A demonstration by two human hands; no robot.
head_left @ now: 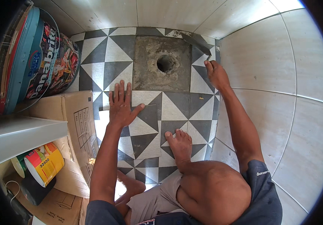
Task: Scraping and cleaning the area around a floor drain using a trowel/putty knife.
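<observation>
My left hand [121, 108] lies flat on the grey-and-white patterned floor tiles [146, 129], its fingers spread. In my right hand [218, 76] is the handle of a trowel [196, 44], gripped near the right wall. The trowel's dark blade points to the far left, over the tiles by the back wall; whether it touches them I cannot tell. Between the two hands, farther away, is a square patch of bare cement [146, 62] without tile. A round drain hole [165, 63] opens near its middle.
On the left, a large paint bucket [37, 63] lies tilted above a cardboard box [69, 108]. A white shelf edge [33, 133] and a yellow can [47, 165] are nearer me. Pale tiled walls [259, 67] close in the right and back. My bare foot [179, 144] rests on the floor.
</observation>
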